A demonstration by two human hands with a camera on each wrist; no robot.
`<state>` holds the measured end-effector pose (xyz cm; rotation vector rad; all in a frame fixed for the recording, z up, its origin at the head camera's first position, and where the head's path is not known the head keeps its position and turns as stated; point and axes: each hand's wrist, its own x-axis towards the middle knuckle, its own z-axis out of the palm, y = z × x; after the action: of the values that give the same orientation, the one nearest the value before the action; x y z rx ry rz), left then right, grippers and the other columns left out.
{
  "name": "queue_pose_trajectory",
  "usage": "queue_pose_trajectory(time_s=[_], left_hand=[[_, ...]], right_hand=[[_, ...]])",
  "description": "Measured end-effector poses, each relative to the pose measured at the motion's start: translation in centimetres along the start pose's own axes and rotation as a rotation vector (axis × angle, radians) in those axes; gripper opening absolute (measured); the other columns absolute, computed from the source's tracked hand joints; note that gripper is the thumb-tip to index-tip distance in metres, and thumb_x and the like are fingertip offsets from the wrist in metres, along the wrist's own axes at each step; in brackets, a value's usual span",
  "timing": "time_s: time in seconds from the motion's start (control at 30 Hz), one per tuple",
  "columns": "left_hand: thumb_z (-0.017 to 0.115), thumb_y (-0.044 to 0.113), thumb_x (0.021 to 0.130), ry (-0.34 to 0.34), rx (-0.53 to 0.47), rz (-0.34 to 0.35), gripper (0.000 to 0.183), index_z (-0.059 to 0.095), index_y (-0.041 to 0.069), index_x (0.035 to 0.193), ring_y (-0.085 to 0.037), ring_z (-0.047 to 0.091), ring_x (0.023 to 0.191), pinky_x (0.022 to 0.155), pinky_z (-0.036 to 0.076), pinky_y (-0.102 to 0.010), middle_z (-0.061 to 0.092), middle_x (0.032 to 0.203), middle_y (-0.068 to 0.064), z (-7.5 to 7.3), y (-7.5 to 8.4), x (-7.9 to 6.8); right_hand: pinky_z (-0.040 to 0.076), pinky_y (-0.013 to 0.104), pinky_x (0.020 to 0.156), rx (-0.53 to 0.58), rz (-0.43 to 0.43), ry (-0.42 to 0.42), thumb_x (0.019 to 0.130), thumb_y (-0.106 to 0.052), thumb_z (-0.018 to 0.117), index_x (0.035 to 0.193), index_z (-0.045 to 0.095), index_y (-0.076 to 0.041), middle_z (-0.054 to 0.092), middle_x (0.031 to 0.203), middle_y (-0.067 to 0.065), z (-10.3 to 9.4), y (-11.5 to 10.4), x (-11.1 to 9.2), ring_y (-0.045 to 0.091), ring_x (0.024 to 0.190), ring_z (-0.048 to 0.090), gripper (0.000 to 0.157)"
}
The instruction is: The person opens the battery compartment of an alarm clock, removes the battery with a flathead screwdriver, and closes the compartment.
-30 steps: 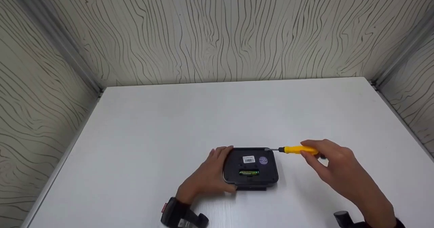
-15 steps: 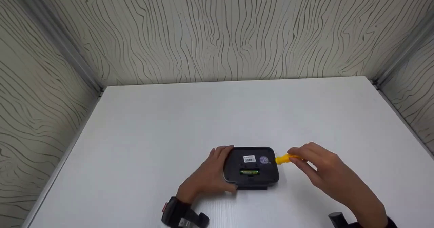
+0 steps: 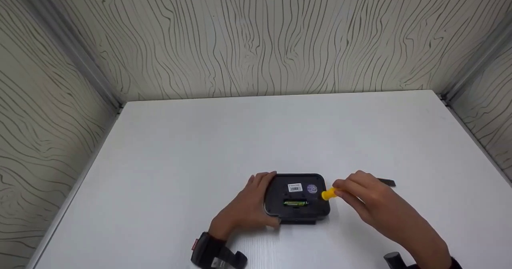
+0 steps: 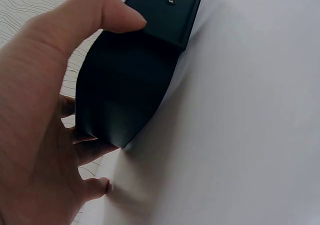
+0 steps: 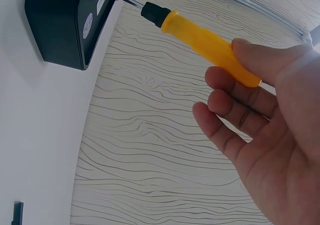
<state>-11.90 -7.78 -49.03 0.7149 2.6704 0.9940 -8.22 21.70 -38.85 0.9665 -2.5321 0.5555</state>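
A black plastic device point(image 3: 276, 211) with rounded corners stands on the table, its face with the stickers and a green battery point(image 3: 295, 203) in a slot turned up toward the head camera. My left hand point(image 3: 249, 208) grips its left end, thumb on the near side and fingers at the far edge. In the left wrist view the thumb presses on the device's dark wall point(image 4: 125, 80). Between thumb and fingers, my right hand point(image 3: 374, 199) pinches the yellow handle of a screwdriver point(image 5: 200, 37). Its metal shaft reaches the device's face near the battery slot; the very tip is hard to see.
A small flat black strip point(image 3: 387, 182) lies on the white table point(image 3: 240, 137) just beyond my right hand. Wood-grain panels point(image 3: 256, 41) rise behind the table and on both sides.
My right hand has moved left and slightly nearer, taking the screwdriver from the device's far right corner to its right part. The black strip has come into view. My left hand keeps its grip.
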Motion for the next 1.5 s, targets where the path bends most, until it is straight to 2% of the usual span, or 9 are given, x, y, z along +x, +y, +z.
queue_pose_trajectory(time_s=[0.2,0.43,0.7,0.8,0.9,0.93,1.03,1.13,1.5], left_hand=[[0.080,0.053,0.062,-0.003,-0.001,-0.007,0.115,0.021,0.018,0.154,-0.017,0.037,0.140,0.125,0.014,-0.044,0.035,0.150,0.000,0.0,0.1,0.0],[0.082,0.050,0.061,-0.002,-0.016,-0.019,0.116,0.021,0.019,0.154,-0.017,0.036,0.141,0.125,0.013,-0.044,0.034,0.151,0.001,-0.1,0.2,-0.1],[0.083,0.048,0.061,-0.006,-0.033,-0.034,0.116,0.021,0.021,0.154,-0.016,0.035,0.141,0.125,0.014,-0.043,0.034,0.151,0.002,0.0,0.3,-0.1],[0.082,0.048,0.061,-0.006,-0.034,-0.030,0.115,0.021,0.020,0.155,-0.016,0.036,0.141,0.125,0.013,-0.043,0.034,0.151,0.002,0.0,0.3,-0.1],[0.082,0.048,0.061,-0.006,-0.034,-0.026,0.115,0.021,0.020,0.155,-0.016,0.036,0.141,0.125,0.013,-0.043,0.033,0.151,0.001,0.0,0.3,-0.1],[0.082,0.049,0.061,-0.008,-0.034,-0.027,0.116,0.021,0.020,0.155,-0.016,0.035,0.142,0.125,0.013,-0.043,0.033,0.151,0.001,0.0,0.3,-0.1],[0.081,0.050,0.062,-0.013,-0.031,-0.032,0.115,0.020,0.020,0.155,-0.017,0.034,0.142,0.125,0.013,-0.043,0.033,0.152,0.001,0.0,0.3,0.0],[0.081,0.050,0.062,-0.017,-0.035,-0.038,0.115,0.020,0.021,0.155,-0.018,0.033,0.142,0.125,0.013,-0.043,0.032,0.151,0.002,0.1,0.3,0.0],[0.082,0.047,0.061,-0.008,-0.034,-0.038,0.116,0.019,0.021,0.155,-0.018,0.032,0.143,0.124,0.015,-0.044,0.032,0.151,0.002,0.0,0.4,-0.1]], right_hand=[[0.036,0.004,0.070,-0.029,-0.018,-0.022,0.073,-0.004,0.080,0.100,0.070,-0.019,0.057,0.088,-0.016,0.2,-0.4,0.1,-0.002,0.077,0.042,0.033],[0.047,0.016,0.065,-0.176,-0.049,-0.057,0.072,-0.012,0.083,0.101,0.068,-0.018,0.058,0.083,-0.011,0.5,-1.7,0.5,0.002,0.075,0.043,0.033],[0.052,0.019,0.069,-0.198,-0.063,-0.010,0.072,-0.011,0.083,0.104,0.065,-0.016,0.061,0.088,-0.008,1.6,-2.5,0.9,0.005,0.078,0.050,0.037],[0.053,0.019,0.073,-0.154,-0.087,0.033,0.092,-0.020,0.066,0.106,0.065,-0.014,0.062,0.093,-0.007,2.1,-2.5,0.9,0.006,0.080,0.054,0.015],[0.053,0.019,0.074,-0.132,-0.101,0.061,0.104,-0.032,0.038,0.107,0.064,-0.013,0.062,0.095,-0.007,2.5,-2.6,0.8,0.006,0.081,0.056,0.032],[0.053,0.019,0.075,-0.131,-0.100,0.060,0.103,-0.031,0.039,0.107,0.064,-0.013,0.062,0.095,-0.006,2.6,-2.6,0.8,0.007,0.082,0.056,0.032],[0.055,0.020,0.076,-0.136,-0.079,0.043,0.094,-0.018,0.063,0.107,0.063,-0.013,0.061,0.095,-0.006,2.8,-2.8,0.8,0.007,0.084,0.058,0.014],[0.056,0.021,0.078,-0.136,-0.053,0.032,0.073,-0.003,0.081,0.107,0.064,-0.013,0.061,0.096,-0.005,2.9,-2.9,0.9,0.007,0.086,0.058,0.040],[0.058,0.022,0.080,-0.126,-0.080,0.057,0.064,0.008,0.082,0.104,0.065,-0.013,0.062,0.097,-0.003,3.7,-3.0,1.1,0.008,0.091,0.064,0.048]])
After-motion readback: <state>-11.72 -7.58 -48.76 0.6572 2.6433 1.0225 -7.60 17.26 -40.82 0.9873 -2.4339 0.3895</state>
